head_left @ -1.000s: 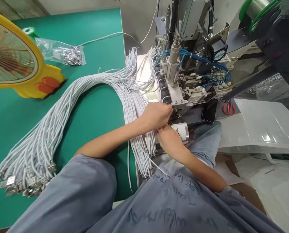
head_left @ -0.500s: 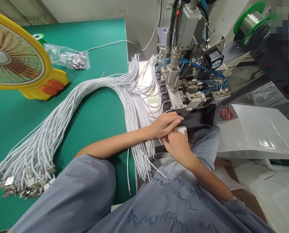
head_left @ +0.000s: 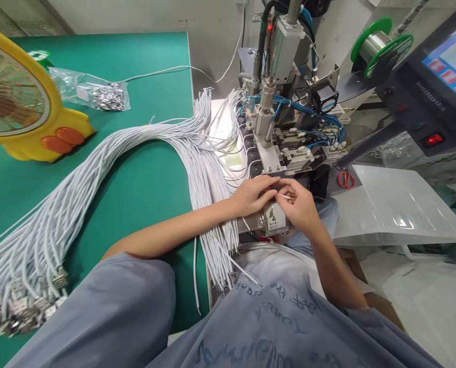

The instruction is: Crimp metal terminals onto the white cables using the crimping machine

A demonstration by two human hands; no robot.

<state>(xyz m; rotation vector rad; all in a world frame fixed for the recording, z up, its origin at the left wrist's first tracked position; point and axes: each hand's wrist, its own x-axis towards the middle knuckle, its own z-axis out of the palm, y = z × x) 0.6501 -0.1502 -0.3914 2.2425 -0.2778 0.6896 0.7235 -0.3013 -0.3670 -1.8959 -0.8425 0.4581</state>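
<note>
The right hand [head_left: 300,207], pinching a white cable [head_left: 286,197], has shifted beside the half-curled left hand [head_left: 252,196], whose hold is hidden, so both seemingly handle the cable now.

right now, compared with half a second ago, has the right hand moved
Yes. Judged against the fixed machine, the right hand has shifted rightward and up in the picture, away from the person's body.

White cables [head_left: 136,134] are looking smooth, matt and plastic-coated, the yellow fan [head_left: 55,105] is showing smooth plastic, and the machine [head_left: 264,121] is gleaming with bare metal.
</note>
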